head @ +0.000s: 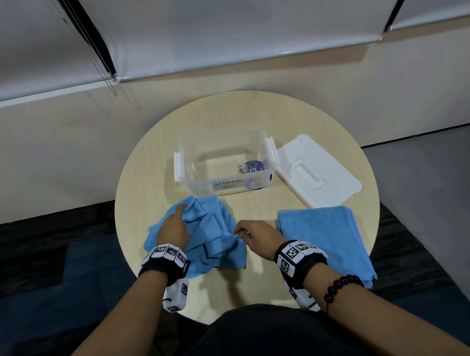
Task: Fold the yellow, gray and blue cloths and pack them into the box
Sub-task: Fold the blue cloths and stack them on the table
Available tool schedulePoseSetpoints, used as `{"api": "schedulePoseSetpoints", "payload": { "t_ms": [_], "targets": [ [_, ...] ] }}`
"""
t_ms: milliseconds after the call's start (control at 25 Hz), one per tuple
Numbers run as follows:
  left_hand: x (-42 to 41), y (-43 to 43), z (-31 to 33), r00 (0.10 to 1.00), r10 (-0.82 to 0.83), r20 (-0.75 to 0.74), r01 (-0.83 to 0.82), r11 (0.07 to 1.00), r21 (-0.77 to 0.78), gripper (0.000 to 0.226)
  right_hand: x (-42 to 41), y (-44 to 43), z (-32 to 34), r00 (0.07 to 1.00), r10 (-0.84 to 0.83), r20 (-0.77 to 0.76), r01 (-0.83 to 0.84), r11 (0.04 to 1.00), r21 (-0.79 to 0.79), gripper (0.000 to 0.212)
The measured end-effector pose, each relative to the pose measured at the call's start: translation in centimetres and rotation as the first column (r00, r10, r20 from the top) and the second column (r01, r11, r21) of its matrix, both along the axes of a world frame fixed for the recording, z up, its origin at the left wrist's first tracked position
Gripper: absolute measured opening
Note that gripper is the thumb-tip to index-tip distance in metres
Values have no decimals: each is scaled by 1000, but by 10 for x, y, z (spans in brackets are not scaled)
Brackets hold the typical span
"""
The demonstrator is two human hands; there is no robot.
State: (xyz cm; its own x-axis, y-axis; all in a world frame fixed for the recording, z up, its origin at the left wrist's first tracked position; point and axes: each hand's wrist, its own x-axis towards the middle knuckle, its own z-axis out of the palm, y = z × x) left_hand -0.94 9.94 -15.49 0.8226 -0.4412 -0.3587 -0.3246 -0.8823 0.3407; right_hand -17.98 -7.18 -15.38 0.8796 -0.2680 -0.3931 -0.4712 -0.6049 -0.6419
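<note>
We start with the round pale-wood table [145,170], which carries everything. At its twelve o'clock stands the clear plastic storage box with white clips [224,164], open and holding no cloth yet; its flat white plastic lid [316,170] lies just beside it at about two o'clock. At four o'clock a stack of neatly folded light-blue terry cloths [322,232] rests flat. We see no yellow or gray cloth anywhere in view. Around eight o'clock lies the crumpled light-blue microfibre cloth [205,239], bunched in loose folds. Our left hand [173,228] presses on its far-left part, fingers curled into the fabric, while our right hand [256,235] pinches the cloth's right edge between thumb and forefinger, the other fingers loosely bent. We judge this cloth light, limp and a little grippy, so it will sag and crease rather than hold shape; we would take it by two adjoining corners, pull it taut and flat, then fold over
</note>
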Motion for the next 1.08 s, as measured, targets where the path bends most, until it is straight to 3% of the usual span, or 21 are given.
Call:
{"api": "schedulePoseSetpoints", "payload": {
  "t_ms": [120,280,440,520,640,720,800,880,960,1080],
  "targets": [
    [3,-2,-4,994,-13,109,-6,986,169,54,6,7,6,999,24,-27,-24,999,27,29],
    [-1,-8,-11,975,152,164,-167,982,88,37,3,9,11,999,20,-34,-17,998,60,32],
    [-7,-11,-14,986,62,155,-86,985,150,44,-1,7,12,999,20,-40,-17,998,59,32],
    [-8,-14,-14,984,81,159,-105,983,148,35,-2,6,12,999,14,-32,-12,998,60,32],
    [-8,-23,-2,967,143,210,-148,989,8,20,-5,2,13,1000,-17,-7,18,997,77,30],
    [-6,-31,21,957,161,243,-119,977,-179,18,-2,0,18,998,-53,41,49,995,87,28],
    [-6,-40,54,978,108,181,-21,905,-425,12,6,1,31,983,-129,130,100,973,207,44],
    [-11,-48,93,995,-28,101,86,768,-635,3,23,4,52,950,-237,203,144,911,387,67],
    [-14,-54,130,973,-117,197,222,697,-682,4,44,3,73,918,-283,279,137,884,447,52],
    [-9,-58,167,931,-150,334,341,683,-645,9,58,-3,95,852,-349,390,144,873,466,22]
  ]
}}
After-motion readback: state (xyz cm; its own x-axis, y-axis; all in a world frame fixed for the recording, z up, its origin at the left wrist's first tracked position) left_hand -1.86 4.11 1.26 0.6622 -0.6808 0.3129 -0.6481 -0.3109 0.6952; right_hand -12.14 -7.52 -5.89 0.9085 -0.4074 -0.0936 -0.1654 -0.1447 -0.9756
